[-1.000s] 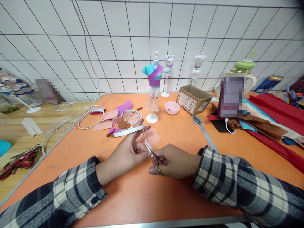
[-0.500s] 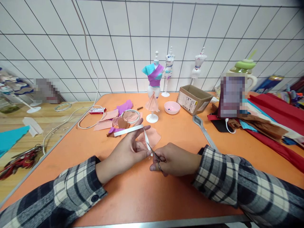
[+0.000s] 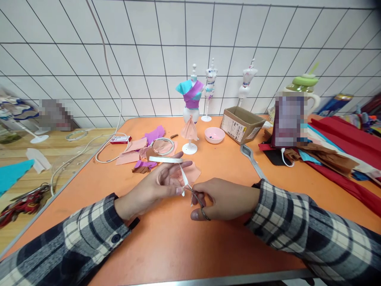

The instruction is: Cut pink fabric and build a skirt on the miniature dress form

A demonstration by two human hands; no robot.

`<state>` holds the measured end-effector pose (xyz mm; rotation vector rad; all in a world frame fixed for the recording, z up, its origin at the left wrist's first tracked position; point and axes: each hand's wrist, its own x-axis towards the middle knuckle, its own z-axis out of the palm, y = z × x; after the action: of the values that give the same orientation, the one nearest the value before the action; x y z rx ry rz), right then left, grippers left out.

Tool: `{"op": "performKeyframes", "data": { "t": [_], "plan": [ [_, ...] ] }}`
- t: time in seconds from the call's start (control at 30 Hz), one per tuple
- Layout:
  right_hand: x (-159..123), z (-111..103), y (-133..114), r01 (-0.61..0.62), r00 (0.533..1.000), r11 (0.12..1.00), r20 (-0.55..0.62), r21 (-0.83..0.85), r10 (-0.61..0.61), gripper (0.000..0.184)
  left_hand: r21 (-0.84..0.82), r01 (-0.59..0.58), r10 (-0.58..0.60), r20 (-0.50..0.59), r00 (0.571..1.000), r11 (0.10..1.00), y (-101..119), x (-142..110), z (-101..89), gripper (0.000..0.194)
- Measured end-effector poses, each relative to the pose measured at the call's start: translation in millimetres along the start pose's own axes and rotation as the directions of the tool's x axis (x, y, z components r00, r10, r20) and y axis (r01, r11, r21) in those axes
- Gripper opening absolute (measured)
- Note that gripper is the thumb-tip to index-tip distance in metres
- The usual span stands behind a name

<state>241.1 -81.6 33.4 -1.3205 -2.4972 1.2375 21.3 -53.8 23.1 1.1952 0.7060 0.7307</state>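
Note:
My left hand is raised over the table with a roll of white tape hung on its fingers. From the roll a narrow white strip runs down toward my left thumb. My right hand grips small metal scissors, whose blades meet the strip's lower end beside my left thumb. Whether the blades are fully closed cannot be made out. Behind my left fingers lies a pink paper piece. Farther back stands a mini mannequin wrapped in turquoise and purple, with a gathered pink piece at its stand.
A pink bowl and an open cardboard box stand behind my right hand. Paper scraps and a white ring lie at left. A phone stands at right near red paper. Red-handled tools rest far left.
My left hand has tilted, and the tape roll has shifted right and levelled. The scissors have swung slightly at the strip's lower end. A turquoise sheet reaches farther into view at far left.

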Motion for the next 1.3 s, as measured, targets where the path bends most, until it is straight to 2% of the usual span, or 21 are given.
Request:
{"op": "performKeyframes", "data": {
  "t": [0.13,0.23,0.33,0.43,0.57,0.7,0.8,0.93,1.03,1.13,1.2,1.3],
  "plan": [
    [2.4,5.1,8.6,0.04,0.99,0.983,-0.125,-0.181,-0.063,0.036,0.132,0.074,-0.071,-0.025,0.997,0.988,4.5,4.4,-5.1,0.075],
    [4.1,7.0,12.5,0.034,0.989,0.972,-0.131,-0.232,-0.066,0.037,0.277,0.067,-0.059,-0.038,0.998,0.958,6.8,8.0,-4.2,0.087],
    [4.1,6.4,11.8,0.019,0.989,0.971,-0.135,-0.237,-0.052,0.037,0.348,0.04,-0.026,-0.046,0.999,0.937,6.3,9.5,-1.1,0.09],
    [3.5,5.5,10.7,0.012,0.988,0.972,-0.146,-0.233,-0.048,0.035,0.405,0.029,0.027,-0.131,0.991,0.914,4.1,10.1,-0.2,0.085],
    [2.8,6.2,11.8,0.011,0.987,0.975,-0.154,-0.22,-0.046,0.036,0.368,0.002,0.071,-0.186,0.98,0.93,3.1,11.9,-3.2,0.084],
    [3.0,7.7,13.7,0.013,0.987,0.976,-0.151,-0.218,-0.046,0.036,0.274,0.041,-0.004,-0.135,0.991,0.961,3.2,12.8,-4.7,0.091],
    [3.5,8.4,13.8,0.015,0.988,0.978,-0.145,-0.206,-0.046,0.035,0.243,0.065,-0.038,-0.115,0.993,0.968,1.1,12.5,-3.9,0.088],
    [3.1,9.3,11.0,-0.012,0.989,0.982,-0.149,-0.191,-0.017,0.033,0.256,0.053,-0.01,-0.166,0.986,0.965,-0.5,11.4,-0.6,0.08],
    [2.3,9.7,6.9,-0.061,0.983,0.977,-0.183,-0.206,0.023,0.033,0.266,-0.004,0.073,-0.25,0.966,0.964,0.7,9.2,6.4,0.08],
    [1.6,8.0,2.8,-0.085,0.984,0.989,-0.166,-0.125,0.063,0.033,0.269,-0.083,0.169,-0.315,0.934,0.96,1.0,6.2,16.9,0.076],
    [1.3,5.1,0.7,-0.06,0.995,0.998,-0.073,0.018,0.062,0.035,0.263,-0.107,0.196,-0.343,0.919,0.959,0.3,4.7,23.1,0.075],
    [1.0,1.3,-1.3,-0.061,0.997,0.968,0.065,0.242,0.046,0.039,0.262,-0.112,0.212,-0.391,0.896,0.959,-0.1,5.0,25.4,0.067]
  ]
}}
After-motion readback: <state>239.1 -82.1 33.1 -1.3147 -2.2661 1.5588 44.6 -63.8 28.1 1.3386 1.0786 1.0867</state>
